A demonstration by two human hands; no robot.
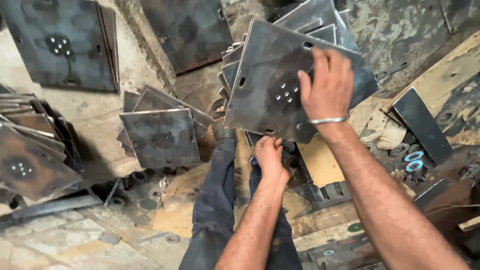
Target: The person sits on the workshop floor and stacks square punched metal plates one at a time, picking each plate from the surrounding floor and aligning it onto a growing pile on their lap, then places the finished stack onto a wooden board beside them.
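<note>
Lifting 1 square steel plate (pixel 272 80) off the leaning stack of plates (pixel 320 22) seems to be the step in hand. The plate is tilted, its top edge resting against the stack, its lower edge above the person's legs (pixel 215 200). The right hand (pixel 325 85) lies spread on the plate's face, fingers wide and bent over the upper part, beside the group of small holes. The left hand (pixel 271 157) is closed around the lower edge and carries it from below. I judge the next move needs a firm hold with both hands, because the plate looks heavy and its edges sharp. Another pile of plates (pixel 160 135) lies on the floor (pixel 90 115) to the left.
</note>
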